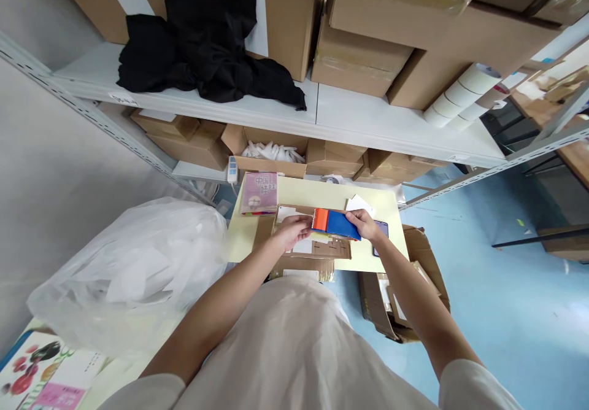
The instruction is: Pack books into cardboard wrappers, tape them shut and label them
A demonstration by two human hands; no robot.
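Observation:
A blue and orange tape dispenser point(341, 224) with a toothed edge on its left end is held over the small cream table. My right hand point(363, 223) is closed around its blue right end. At the orange toothed end, my left hand point(296, 231) has its fingers drawn together; what they pinch is too small to make out. Below both hands lies a flat cardboard box point(338, 249) with white labels on it. Another taped carton point(326, 269) shows between that box and my shirt.
A pink book point(260, 192) and a phone point(381, 238) lie on the cream table point(243, 232). Shelves with cartons rise behind it. A large plastic bag point(138, 269) bulges at left. An open carton point(414, 244) stands on the floor at right.

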